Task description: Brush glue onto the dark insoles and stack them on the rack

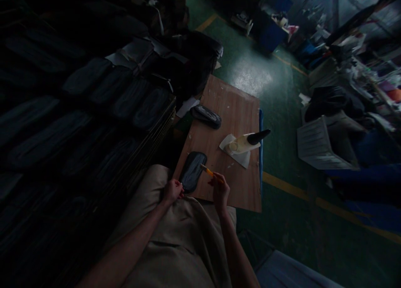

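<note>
A dark, oblong, padded-looking piece [193,171] with rounded ends lies on a wooden board [241,188] in front of my lap. At its near end, the fingers of my left hand [173,190] are closed on its edge. My right hand [221,188] grips a small brush [210,171] with an orange handle, its tip at the right side of the dark piece. Farther up the board rests a second dark oblong piece [206,116] with pale streaks. To the right, a yellowish bottle [241,144] with a black cone-shaped top [258,136] is on a white sheet [243,158].
Stacked boards [156,131] bearing many dark oblong pieces fill the left side. A pale crate [315,144] with dark material above it stands on the right. Green floor [282,154] with yellow lines runs past the board, and a blue bin [273,34] is farther back.
</note>
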`<state>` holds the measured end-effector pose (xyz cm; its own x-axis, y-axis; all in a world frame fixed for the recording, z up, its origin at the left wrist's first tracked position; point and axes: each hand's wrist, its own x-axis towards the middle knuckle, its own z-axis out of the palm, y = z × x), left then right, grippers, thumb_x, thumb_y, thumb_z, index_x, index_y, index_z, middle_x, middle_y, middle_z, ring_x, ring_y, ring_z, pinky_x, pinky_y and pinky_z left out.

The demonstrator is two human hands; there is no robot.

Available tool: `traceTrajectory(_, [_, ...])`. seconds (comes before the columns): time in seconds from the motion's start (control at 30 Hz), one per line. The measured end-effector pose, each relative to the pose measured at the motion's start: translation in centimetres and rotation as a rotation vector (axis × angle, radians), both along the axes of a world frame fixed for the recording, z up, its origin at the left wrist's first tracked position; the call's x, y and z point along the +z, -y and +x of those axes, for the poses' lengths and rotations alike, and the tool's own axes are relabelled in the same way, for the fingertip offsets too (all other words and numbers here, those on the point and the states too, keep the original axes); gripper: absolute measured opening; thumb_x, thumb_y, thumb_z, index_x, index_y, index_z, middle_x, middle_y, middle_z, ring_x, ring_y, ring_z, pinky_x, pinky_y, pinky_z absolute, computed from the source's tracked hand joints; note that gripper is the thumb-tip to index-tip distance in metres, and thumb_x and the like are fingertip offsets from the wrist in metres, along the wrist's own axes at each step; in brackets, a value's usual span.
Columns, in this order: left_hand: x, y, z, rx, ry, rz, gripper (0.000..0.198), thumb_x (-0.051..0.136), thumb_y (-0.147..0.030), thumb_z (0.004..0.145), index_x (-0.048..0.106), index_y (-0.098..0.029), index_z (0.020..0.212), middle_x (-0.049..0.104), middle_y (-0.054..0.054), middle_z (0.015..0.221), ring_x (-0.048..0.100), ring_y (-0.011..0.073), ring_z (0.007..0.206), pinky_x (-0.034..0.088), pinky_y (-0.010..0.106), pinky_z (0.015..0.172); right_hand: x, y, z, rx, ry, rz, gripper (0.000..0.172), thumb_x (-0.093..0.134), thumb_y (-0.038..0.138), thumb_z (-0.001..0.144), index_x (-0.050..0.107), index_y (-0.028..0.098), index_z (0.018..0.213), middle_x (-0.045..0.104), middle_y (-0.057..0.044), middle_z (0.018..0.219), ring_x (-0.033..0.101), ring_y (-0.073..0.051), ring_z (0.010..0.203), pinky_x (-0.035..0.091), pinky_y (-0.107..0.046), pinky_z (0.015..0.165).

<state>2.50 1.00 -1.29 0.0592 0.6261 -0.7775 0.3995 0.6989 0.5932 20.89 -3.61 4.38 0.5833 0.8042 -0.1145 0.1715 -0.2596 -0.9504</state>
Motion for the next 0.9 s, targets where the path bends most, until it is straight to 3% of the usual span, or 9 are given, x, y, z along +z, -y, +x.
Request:
traceTrajectory(0.17, [-0.1, 0.0, 0.0, -0.008, -0.011, -0.006, 0.012, 0.045, -0.017, 0.091, 0.046, -0.019, 0.078, 0.062, -0.004, 0.055, 0.059, 0.0107, 0.039, 0.043, 0.018, 0.038, -0.8, -1.3, -1.1, 0.03, 0.015, -0.016, 0.029, 0.056, 0.041, 0.08, 0.065, 0.018, 0.096, 0.068, -0.005, 0.09, 0.063, -0.014, 0.069, 0.056, -0.027, 0.061])
traceTrajectory(0.4, [1.1, -0.1, 0.0, 0.029, -0.002, -0.018, 0.008, 0.047, -0.016, 0.088, 0.049, -0.017, 0.081, 0.067, 0.0, 0.06, 0.064, 0.0136, 0.046, 0.047, 0.02, 0.042, -0.3, 1.0, -2.9, 0.216, -0.071, -0.155, 0.035, 0.056, 0.051, 0.086, 0.065, 0.018, 0.092, 0.063, -0.001, 0.069, 0.06, -0.013, 0.057, 0.052, -0.023, 0.052])
traceTrajectory(0.5, [1.2, -0.1, 0.1, 0.035, 0.0, -0.013, 0.01, 0.047, -0.016, 0.089, 0.049, -0.017, 0.08, 0.065, -0.001, 0.057, 0.063, 0.0125, 0.044, 0.047, 0.019, 0.042, -0.4, -0.2, -1.4, 0.13, -0.061, -0.106, 0.037, 0.056, 0.053, 0.085, 0.064, 0.017, 0.093, 0.062, 0.001, 0.066, 0.061, -0.013, 0.055, 0.05, -0.023, 0.051])
traceTrajectory(0.67, [0.9, -0.1, 0.2, 0.039, 0.011, -0.02, 0.015, 0.047, -0.013, 0.089, 0.045, -0.018, 0.075, 0.06, -0.004, 0.053, 0.059, 0.0098, 0.04, 0.042, 0.017, 0.038, -1.6, -4.5, 1.7, 0.016, 0.02, 0.032, 0.031, 0.055, 0.045, 0.085, 0.063, 0.017, 0.094, 0.064, -0.001, 0.077, 0.06, -0.012, 0.06, 0.051, -0.023, 0.055])
traceTrajectory(0.9, [1.0, 0.0, 0.4, 0.038, -0.009, -0.028, 0.015, 0.045, -0.015, 0.09, 0.046, -0.018, 0.076, 0.06, -0.004, 0.053, 0.059, 0.0102, 0.04, 0.041, 0.016, 0.038, -2.2, -6.0, 0.7, 0.027, 0.011, 0.09, 0.027, 0.052, 0.032, 0.08, 0.064, 0.016, 0.098, 0.068, -0.005, 0.089, 0.064, -0.015, 0.074, 0.053, -0.026, 0.063])
